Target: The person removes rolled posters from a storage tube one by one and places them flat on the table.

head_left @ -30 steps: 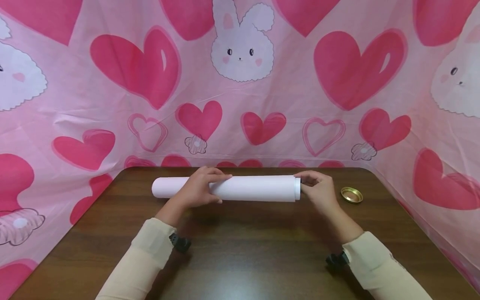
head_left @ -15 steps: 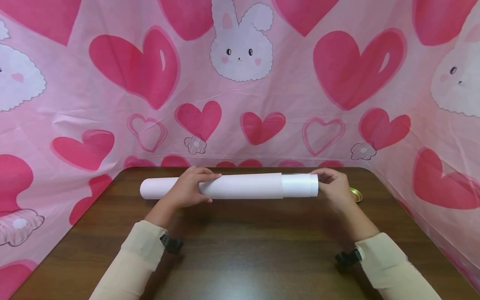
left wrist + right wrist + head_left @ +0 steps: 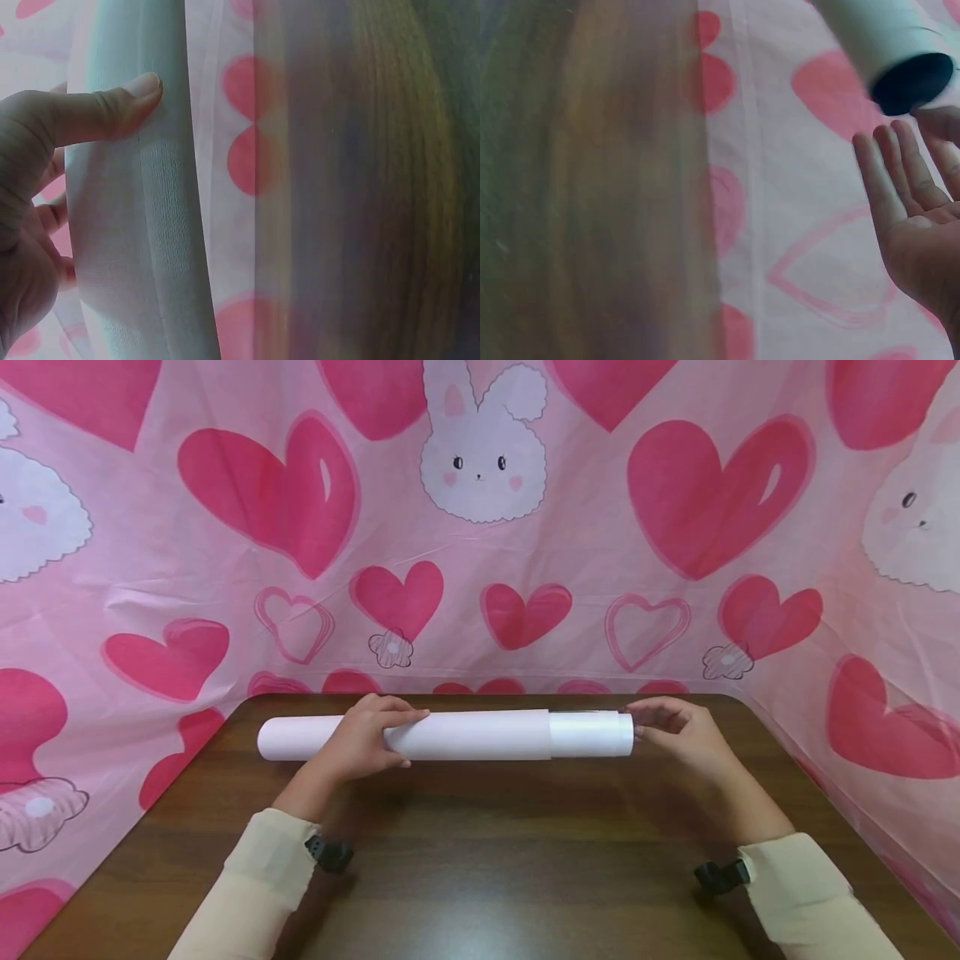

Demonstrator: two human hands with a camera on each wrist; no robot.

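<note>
A long white tube (image 3: 480, 735) lies sideways above the far part of the brown table. My left hand (image 3: 363, 739) grips it left of centre; in the left wrist view the thumb (image 3: 142, 97) lies across its textured surface, beside a lengthwise seam. A narrower, glossier white inner tube (image 3: 585, 734) sticks out of its right end. At that end is my right hand (image 3: 690, 731), its fingertips at the rim. The right wrist view shows a dark hollow opening (image 3: 915, 82), the thumb at its edge and the other fingers fairly straight.
The brown wooden table (image 3: 480, 860) has rounded far corners. Pink cloth (image 3: 570, 543) with hearts and rabbits hangs behind it and along both sides. Dark wrist cameras (image 3: 330, 853) sit on both wrists, below the cream sleeves (image 3: 262, 868).
My left hand has moved left with the outer tube, and the inner tube now sticks out at the right. My right hand has moved right and now hides the gold lid; its fingers have straightened.
</note>
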